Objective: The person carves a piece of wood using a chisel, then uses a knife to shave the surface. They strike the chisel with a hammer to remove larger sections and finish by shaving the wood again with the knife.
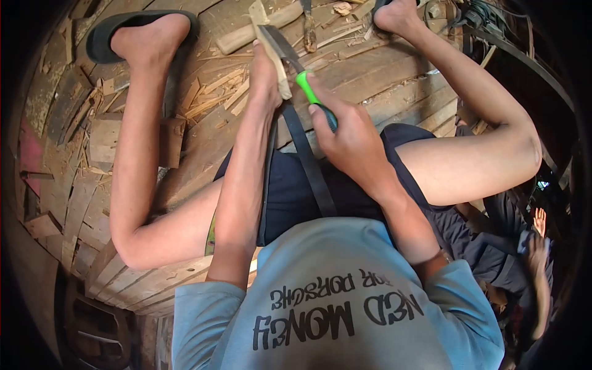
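My left hand [264, 77] is closed around a pale, narrow piece of wood [280, 77], held upright over the floor beyond my lap. In my right hand [350, 132] is a green-handled blade [283, 46], its grip bright green and dark. The flat, dark metal lies against or very close to the wood near its upper end; exact contact cannot be made out. A black strap [305, 151] runs from below the wood across my lap. Just past my hands, a thick rounded wooden piece [237, 38] lies on the boards beside a slim tool [309, 31].
Wood chips and splinters [216, 92] litter the plank floor [376, 74]. My bent legs flank the work, with a dark sandal [102, 40] at far left. Wood blocks [106, 137] lie near my left shin. Another person's hand [539, 222] shows at right; cables [487, 15] lie top right.
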A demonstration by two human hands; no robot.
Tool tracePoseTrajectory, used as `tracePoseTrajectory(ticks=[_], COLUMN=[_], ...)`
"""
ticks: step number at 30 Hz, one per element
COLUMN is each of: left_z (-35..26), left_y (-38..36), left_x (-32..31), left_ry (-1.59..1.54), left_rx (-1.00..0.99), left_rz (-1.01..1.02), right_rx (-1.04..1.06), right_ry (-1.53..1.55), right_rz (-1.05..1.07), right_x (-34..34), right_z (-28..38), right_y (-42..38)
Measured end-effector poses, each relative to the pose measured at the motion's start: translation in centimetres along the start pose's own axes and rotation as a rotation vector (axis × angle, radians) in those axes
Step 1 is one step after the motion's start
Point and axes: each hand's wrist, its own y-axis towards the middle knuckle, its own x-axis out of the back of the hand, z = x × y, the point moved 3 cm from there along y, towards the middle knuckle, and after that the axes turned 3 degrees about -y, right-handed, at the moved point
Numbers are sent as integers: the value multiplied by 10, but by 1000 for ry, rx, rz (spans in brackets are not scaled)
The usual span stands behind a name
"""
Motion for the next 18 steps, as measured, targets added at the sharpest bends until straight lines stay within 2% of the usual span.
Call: tracePoseTrajectory(ticks=[3, 5, 10, 12, 13, 14, 16, 18], left_z=[21, 9, 10, 15, 8, 8, 9, 8], left_y=[1, 12, 15, 17, 13, 18, 28, 30], left_x=[14, 6, 7, 7, 5, 2, 20, 21], left_ry=[59, 80, 85, 145, 62, -91, 17, 30], left_rx=[18, -81, -39, -104, -53, -89, -90, -90], left_rz=[6, -50, -28, -77, -14, -60, -16, -81], right_rx=[31, 86, 107, -33, -43, 5, 53, 198], right_ry=[39, 43, 101, 56, 57, 26, -10, 108], right_rz=[-73, -116, -131, 40, 36, -7, -32, -118], right_x=[1, 9, 21, 10, 3, -6, -9, 0], right_z=[3, -3, 1, 2, 4, 6, 3, 6], right_y=[-17, -19, -28, -3, -4, 0, -2, -4])
